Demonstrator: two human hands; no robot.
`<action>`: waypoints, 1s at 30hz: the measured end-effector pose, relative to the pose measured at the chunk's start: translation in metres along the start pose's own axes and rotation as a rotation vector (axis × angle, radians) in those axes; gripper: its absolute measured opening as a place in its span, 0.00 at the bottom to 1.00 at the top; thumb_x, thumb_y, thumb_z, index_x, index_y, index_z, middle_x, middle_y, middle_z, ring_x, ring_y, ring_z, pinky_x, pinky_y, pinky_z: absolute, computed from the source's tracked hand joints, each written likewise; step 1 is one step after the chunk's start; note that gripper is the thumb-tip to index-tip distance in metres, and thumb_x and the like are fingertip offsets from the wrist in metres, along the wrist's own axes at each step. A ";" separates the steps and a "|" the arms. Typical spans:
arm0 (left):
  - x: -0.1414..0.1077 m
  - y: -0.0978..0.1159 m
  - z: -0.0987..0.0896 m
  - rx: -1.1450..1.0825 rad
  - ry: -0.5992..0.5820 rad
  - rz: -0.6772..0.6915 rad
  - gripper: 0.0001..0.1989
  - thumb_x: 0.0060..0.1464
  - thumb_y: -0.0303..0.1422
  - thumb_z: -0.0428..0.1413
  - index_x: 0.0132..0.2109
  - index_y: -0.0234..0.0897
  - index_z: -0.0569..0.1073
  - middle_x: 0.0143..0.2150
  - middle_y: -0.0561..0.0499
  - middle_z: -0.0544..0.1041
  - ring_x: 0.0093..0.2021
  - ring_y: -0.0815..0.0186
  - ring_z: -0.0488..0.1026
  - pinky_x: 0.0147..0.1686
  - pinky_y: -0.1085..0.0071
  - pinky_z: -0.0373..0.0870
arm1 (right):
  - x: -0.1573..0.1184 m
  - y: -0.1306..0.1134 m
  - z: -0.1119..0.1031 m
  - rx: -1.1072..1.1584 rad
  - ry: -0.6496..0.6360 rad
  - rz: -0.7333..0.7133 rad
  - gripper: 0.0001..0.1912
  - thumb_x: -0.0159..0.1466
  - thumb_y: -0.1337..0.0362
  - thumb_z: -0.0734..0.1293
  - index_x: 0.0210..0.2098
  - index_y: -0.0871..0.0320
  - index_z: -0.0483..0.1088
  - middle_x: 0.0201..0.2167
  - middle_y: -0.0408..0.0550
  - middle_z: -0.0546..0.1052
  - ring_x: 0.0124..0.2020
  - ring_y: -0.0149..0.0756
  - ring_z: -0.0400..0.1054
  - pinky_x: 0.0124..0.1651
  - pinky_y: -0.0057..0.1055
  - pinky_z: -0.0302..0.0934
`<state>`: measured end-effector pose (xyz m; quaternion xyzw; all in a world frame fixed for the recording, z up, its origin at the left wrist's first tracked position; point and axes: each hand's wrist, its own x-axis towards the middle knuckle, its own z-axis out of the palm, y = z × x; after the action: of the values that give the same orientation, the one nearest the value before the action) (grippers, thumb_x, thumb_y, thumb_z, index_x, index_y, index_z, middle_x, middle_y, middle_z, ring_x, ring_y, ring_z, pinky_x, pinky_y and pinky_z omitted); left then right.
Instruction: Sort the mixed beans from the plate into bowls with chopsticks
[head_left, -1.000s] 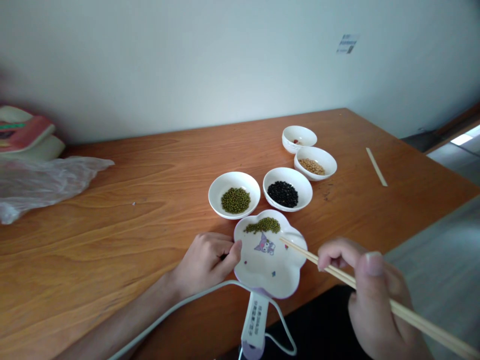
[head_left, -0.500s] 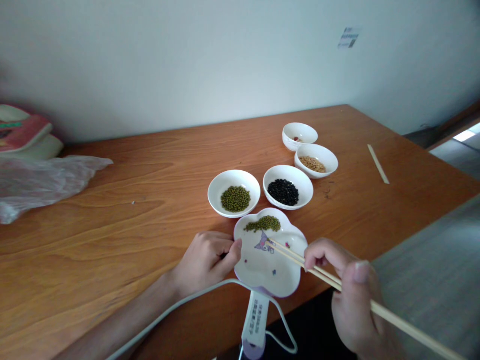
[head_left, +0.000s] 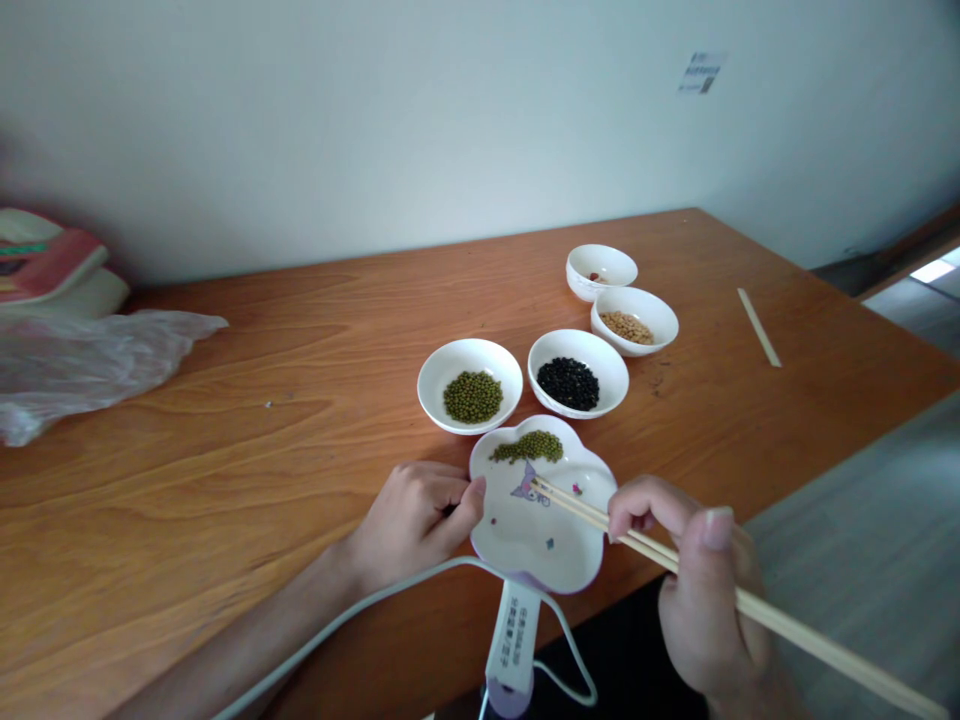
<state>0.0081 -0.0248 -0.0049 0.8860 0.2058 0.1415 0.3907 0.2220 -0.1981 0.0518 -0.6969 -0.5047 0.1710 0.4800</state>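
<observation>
1. Right hand (head_left: 709,590): fingers and thumb clamp the chopsticks (head_left: 810,638).
2. Chopstick tips: close together over the dish (head_left: 517,545), forward of the fingers; a held bean cannot be confirmed.
3. Green beans (head_left: 536,446): inside the dish, just beyond the tips.
4. Left hand (head_left: 424,515): fingers curled, thumb at the dish rim; clamping cannot be determined.
5. Black-bean bowl (head_left: 616,378): beyond the dish.

Dim, cool light, bright floor patch (head_left: 933,271) at right, edges soft and stretched
</observation>
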 end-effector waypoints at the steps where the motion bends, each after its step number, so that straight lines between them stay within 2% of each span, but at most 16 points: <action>1: 0.000 0.000 0.000 -0.002 -0.003 0.000 0.28 0.77 0.36 0.46 0.24 0.36 0.62 0.24 0.54 0.65 0.25 0.73 0.61 0.29 0.71 0.57 | 0.000 0.001 0.000 0.004 0.019 -0.001 0.39 0.79 0.43 0.43 0.29 0.55 0.72 0.24 0.46 0.72 0.26 0.35 0.66 0.29 0.33 0.57; 4: 0.000 0.000 -0.001 -0.005 -0.004 0.002 0.28 0.77 0.36 0.45 0.24 0.35 0.62 0.24 0.54 0.65 0.25 0.73 0.61 0.29 0.71 0.57 | -0.001 0.005 -0.001 0.012 0.045 -0.027 0.39 0.79 0.43 0.43 0.28 0.55 0.73 0.24 0.46 0.74 0.26 0.35 0.68 0.28 0.33 0.58; 8: -0.001 0.001 0.000 0.000 -0.001 -0.004 0.28 0.77 0.36 0.45 0.24 0.35 0.61 0.24 0.54 0.65 0.24 0.73 0.60 0.29 0.71 0.56 | 0.000 0.003 -0.006 0.060 0.103 -0.044 0.42 0.76 0.37 0.43 0.28 0.54 0.75 0.29 0.50 0.79 0.34 0.41 0.74 0.32 0.34 0.64; 10: 0.000 0.001 0.000 0.004 -0.003 -0.004 0.28 0.77 0.36 0.45 0.24 0.35 0.61 0.23 0.54 0.64 0.24 0.73 0.60 0.29 0.70 0.56 | 0.009 -0.003 -0.006 0.113 0.163 -0.049 0.43 0.75 0.35 0.44 0.28 0.53 0.76 0.31 0.50 0.80 0.36 0.43 0.75 0.34 0.35 0.66; 14: 0.000 0.000 0.000 0.011 0.001 0.006 0.28 0.77 0.36 0.45 0.24 0.35 0.61 0.23 0.54 0.65 0.24 0.73 0.60 0.29 0.71 0.56 | 0.039 -0.021 0.010 0.233 0.196 -0.154 0.43 0.74 0.33 0.46 0.26 0.52 0.77 0.27 0.51 0.77 0.33 0.45 0.75 0.32 0.39 0.67; 18: 0.001 0.000 0.000 0.030 0.021 0.014 0.28 0.77 0.35 0.46 0.24 0.35 0.64 0.23 0.54 0.65 0.24 0.73 0.60 0.28 0.71 0.57 | 0.053 -0.034 0.020 0.240 0.200 -0.086 0.42 0.73 0.32 0.46 0.27 0.53 0.75 0.30 0.52 0.78 0.37 0.48 0.77 0.32 0.39 0.67; 20: 0.000 0.001 0.000 0.028 0.021 0.021 0.28 0.77 0.35 0.46 0.24 0.35 0.64 0.23 0.55 0.65 0.24 0.73 0.60 0.28 0.71 0.57 | 0.047 -0.033 0.012 0.202 0.221 -0.054 0.43 0.73 0.32 0.44 0.27 0.52 0.75 0.31 0.52 0.79 0.39 0.48 0.77 0.33 0.39 0.67; 24: 0.000 0.002 0.000 0.012 0.009 0.010 0.28 0.77 0.36 0.45 0.24 0.35 0.61 0.23 0.55 0.64 0.24 0.73 0.59 0.29 0.70 0.56 | 0.028 -0.014 -0.024 -0.035 0.284 0.031 0.44 0.74 0.34 0.42 0.27 0.52 0.75 0.31 0.52 0.80 0.36 0.46 0.76 0.31 0.38 0.63; 26: 0.000 0.001 0.000 0.007 0.002 -0.004 0.28 0.77 0.36 0.45 0.24 0.36 0.60 0.24 0.55 0.63 0.24 0.73 0.59 0.29 0.70 0.55 | 0.023 -0.006 -0.040 -0.131 0.195 -0.035 0.45 0.75 0.35 0.41 0.23 0.52 0.74 0.24 0.51 0.78 0.27 0.41 0.72 0.24 0.37 0.56; 28: -0.001 0.001 0.000 -0.001 -0.007 -0.010 0.27 0.77 0.36 0.45 0.25 0.36 0.59 0.24 0.55 0.63 0.24 0.73 0.59 0.29 0.70 0.55 | 0.022 -0.004 -0.047 -0.181 0.113 -0.024 0.42 0.77 0.39 0.43 0.23 0.52 0.72 0.18 0.47 0.71 0.19 0.37 0.63 0.21 0.36 0.51; 30: -0.001 0.000 0.000 -0.006 -0.011 -0.014 0.27 0.77 0.37 0.45 0.25 0.36 0.59 0.24 0.55 0.63 0.24 0.73 0.59 0.30 0.69 0.55 | 0.024 -0.008 -0.045 -0.207 0.051 0.019 0.38 0.78 0.42 0.46 0.24 0.52 0.71 0.17 0.45 0.69 0.19 0.36 0.61 0.23 0.35 0.52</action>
<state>0.0074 -0.0249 -0.0053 0.8842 0.2093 0.1345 0.3954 0.2601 -0.1995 0.0861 -0.7517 -0.5004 0.1047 0.4166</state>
